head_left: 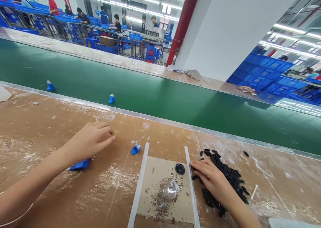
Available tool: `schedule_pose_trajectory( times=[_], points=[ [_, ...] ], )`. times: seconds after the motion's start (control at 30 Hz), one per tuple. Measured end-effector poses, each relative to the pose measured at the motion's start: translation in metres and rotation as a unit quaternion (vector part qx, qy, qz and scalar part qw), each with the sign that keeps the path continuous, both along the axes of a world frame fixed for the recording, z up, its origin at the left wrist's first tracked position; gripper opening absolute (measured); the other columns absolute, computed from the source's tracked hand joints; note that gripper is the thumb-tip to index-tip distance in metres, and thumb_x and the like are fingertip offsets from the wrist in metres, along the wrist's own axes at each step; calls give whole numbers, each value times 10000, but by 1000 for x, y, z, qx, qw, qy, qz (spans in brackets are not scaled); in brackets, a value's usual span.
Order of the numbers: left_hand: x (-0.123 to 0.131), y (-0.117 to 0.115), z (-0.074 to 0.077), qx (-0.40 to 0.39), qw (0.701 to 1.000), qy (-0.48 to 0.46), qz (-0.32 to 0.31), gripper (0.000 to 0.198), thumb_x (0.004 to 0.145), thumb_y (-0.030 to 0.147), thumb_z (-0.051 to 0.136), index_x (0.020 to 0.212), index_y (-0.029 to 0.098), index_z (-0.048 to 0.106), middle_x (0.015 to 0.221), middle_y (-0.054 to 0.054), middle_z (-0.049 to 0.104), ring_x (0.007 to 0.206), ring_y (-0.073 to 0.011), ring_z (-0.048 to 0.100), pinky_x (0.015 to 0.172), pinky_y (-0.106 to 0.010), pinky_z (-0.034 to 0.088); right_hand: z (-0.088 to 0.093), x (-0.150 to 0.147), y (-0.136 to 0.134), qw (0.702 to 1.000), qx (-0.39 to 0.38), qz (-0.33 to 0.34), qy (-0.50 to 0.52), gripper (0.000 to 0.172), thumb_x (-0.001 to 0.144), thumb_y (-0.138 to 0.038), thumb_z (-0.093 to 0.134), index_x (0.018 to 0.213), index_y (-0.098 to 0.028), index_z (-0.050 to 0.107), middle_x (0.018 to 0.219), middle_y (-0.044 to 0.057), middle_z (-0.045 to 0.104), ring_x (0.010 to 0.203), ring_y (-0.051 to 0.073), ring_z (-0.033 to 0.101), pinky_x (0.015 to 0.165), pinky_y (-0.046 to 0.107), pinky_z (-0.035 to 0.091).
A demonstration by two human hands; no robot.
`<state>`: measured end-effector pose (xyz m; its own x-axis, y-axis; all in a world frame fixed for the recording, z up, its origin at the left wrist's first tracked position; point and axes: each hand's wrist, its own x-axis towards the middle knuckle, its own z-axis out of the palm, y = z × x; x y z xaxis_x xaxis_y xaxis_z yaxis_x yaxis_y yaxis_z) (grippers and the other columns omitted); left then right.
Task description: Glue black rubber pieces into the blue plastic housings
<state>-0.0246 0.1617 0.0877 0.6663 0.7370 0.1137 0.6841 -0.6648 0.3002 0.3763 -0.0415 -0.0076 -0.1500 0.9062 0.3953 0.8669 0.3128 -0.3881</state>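
1. Resting on the heap of black pieces [227, 169], the right hand [213, 183] lies flat, fingers together, their tips by a white strip [188, 167].
2. The left hand [91, 141] has its fingers curled together, holding nothing visible (blur hides any contact); a blue plastic part [79, 164] lies just nearer, long axis left-right, and a smaller blue part [135, 149] lies right of the fingertips.

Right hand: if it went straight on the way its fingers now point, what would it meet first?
The white strip beside the cardboard sheet, most likely: the right hand's fingertips are at it, perhaps touching, though depth is unclear. The black disc lies beyond.
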Motion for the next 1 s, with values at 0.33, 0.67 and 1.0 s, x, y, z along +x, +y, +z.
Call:
schedule_pose_trajectory(
  times=[0.33, 0.67, 1.0],
  points=[
    [32, 146, -34, -2, 951, -102, 290, 427, 801, 305, 610, 1173, 108, 538, 1199, -161, 578, 1116, -303, 536, 952, -429, 402, 9, -28, 3, 961, -12, -69, 269, 304, 821, -292, 672, 1123, -260, 652, 1012, 72, 721, 888, 216, 699, 757, 308, 595],
    [64, 153, -24, -158, 912, -281, 255, 241, 829, 288, 590, 1004, 123, 606, 1028, -84, 640, 971, -225, 589, 878, -397, 444, 8, -86, -26, 782, -26, -66, 619, 405, 836, -398, 644, 1225, -301, 587, 1051, 108, 679, 967, 225, 672, 834, 358, 566],
    [53, -97, -42, -701, 585, -408, 30, 445, 728, 370, 707, 1103, 137, 648, 824, -78, 651, 672, -156, 608, 649, -272, 435, 23, -100, -33, 977, -1, 16, 214, 438, 870, -193, 603, 1281, -291, 485, 1018, 36, 690, 935, 178, 633, 800, 294, 546]
  ],
)
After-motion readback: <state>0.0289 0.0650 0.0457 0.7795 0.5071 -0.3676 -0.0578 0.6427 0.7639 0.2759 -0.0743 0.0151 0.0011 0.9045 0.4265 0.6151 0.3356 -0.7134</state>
